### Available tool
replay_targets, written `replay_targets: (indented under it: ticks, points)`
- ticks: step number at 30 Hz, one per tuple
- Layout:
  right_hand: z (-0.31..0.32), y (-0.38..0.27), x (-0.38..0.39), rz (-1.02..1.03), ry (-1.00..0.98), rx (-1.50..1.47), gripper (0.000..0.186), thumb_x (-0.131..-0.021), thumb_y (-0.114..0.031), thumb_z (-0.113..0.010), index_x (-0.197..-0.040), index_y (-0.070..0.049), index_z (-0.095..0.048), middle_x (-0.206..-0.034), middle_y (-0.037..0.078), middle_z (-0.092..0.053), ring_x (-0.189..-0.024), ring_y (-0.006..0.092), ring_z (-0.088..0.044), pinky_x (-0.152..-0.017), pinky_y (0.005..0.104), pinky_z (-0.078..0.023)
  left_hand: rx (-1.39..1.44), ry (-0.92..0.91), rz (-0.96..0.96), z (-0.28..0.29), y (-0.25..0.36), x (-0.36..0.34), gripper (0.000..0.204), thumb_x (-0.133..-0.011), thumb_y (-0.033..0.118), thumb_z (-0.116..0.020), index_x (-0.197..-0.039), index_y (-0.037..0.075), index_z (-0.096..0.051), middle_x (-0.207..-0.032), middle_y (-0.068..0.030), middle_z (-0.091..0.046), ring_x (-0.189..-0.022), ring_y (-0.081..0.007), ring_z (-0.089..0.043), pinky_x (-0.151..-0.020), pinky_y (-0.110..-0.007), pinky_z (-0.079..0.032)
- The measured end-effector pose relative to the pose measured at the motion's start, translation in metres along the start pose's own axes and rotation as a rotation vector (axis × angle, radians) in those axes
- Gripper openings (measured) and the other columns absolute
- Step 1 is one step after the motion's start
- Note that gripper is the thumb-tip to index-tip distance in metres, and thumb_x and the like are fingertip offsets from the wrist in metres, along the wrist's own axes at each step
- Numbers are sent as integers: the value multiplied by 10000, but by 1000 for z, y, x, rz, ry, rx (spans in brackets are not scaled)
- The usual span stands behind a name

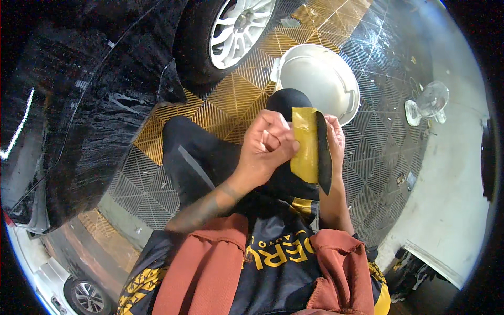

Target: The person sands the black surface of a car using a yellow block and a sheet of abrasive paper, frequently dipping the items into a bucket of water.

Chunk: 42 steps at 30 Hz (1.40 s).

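A folded yellow sheet with a black backing, seemingly abrasive paper (307, 149), sits at the centre of the view, held upright between both hands above the person's black-clad knee. The left hand (268, 147), at nine o'clock of the sheet, is closed on its near edge, fingers curled and thumb pressing the yellow face. The right hand (335, 139), at three o'clock, grips the black back, mostly hidden behind the sheet. The two hands are drawn together, both clamped on the one piece.

The step in hand looks like folding or creasing the sheet to size; the next move would seem to call for a firm pinch along the fold while the right hand keeps the backing steady.

Beyond the sheet, at twelve o'clock, a round white plastic bucket (320, 79) stands on the yellow and grey grid-tile floor (231, 105). At eleven o'clock is a car tyre with a silver alloy wheel (236, 26), and at nine o'clock the wet black car body (89, 105). A small white fan (430, 102) lies at two o'clock. A rust-red cloth (210, 268) hangs at six o'clock.
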State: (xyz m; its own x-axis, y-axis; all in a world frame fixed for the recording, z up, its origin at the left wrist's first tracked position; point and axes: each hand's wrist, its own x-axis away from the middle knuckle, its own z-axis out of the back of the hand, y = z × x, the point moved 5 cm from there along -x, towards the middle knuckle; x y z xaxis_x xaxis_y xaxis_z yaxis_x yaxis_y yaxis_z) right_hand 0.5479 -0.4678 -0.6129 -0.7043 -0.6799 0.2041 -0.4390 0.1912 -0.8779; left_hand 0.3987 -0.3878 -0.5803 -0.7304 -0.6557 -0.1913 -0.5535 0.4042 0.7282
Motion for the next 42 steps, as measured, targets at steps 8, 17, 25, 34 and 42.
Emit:
replay_targets:
  ticks: [8, 17, 25, 34, 42]
  points:
    - [3, -22, 3, 460, 158, 286, 46, -985, -63, -540, -977, -21, -525, -815, 3, -569, -724, 36, -513, -639, 209, -425, -321, 123, 82, 28, 21, 6, 170, -843, 24, -693, -1004, -30, -680, -988, -44, -677, -811, -89, -611, -739, -234, -493]
    - [-7, -31, 16, 612, 265, 660, 59, -970, -39, -517, -1001, 11, -507, -868, 27, -543, -732, 59, -504, -664, 218, -439, -872, 311, 21, 27, 27, 4, 222, -822, 121, -789, -704, -9, -653, -689, -29, -637, -646, -81, -563, -604, -246, -449]
    - [-12, -31, 26, 735, 205, 604, 81, -964, -46, -539, -1002, 20, -512, -873, 45, -553, -767, 78, -542, -696, 231, -470, -882, 311, -78, 27, 34, 6, 154, -826, 47, -745, -799, 8, -599, -744, -38, -655, -658, -60, -551, -605, -223, -442]
    - [-13, -43, 33, 810, 241, 584, 128, -976, -87, -569, -988, 31, -522, -866, 53, -582, -746, 81, -560, -689, 232, -480, -760, 336, -2, 11, 44, -4, 440, -827, 84, -786, -1208, 30, -571, -867, -78, -736, -712, -63, -645, -644, -224, -510]
    - [-25, -51, 33, 827, 218, 600, 117, -966, -83, -582, -1012, 14, -533, -823, 36, -590, -745, 74, -548, -701, 226, -475, -819, 417, -209, 22, 51, -14, 167, -834, 32, -765, -971, 30, -670, -727, 51, -606, -627, -6, -508, -573, -179, -415]
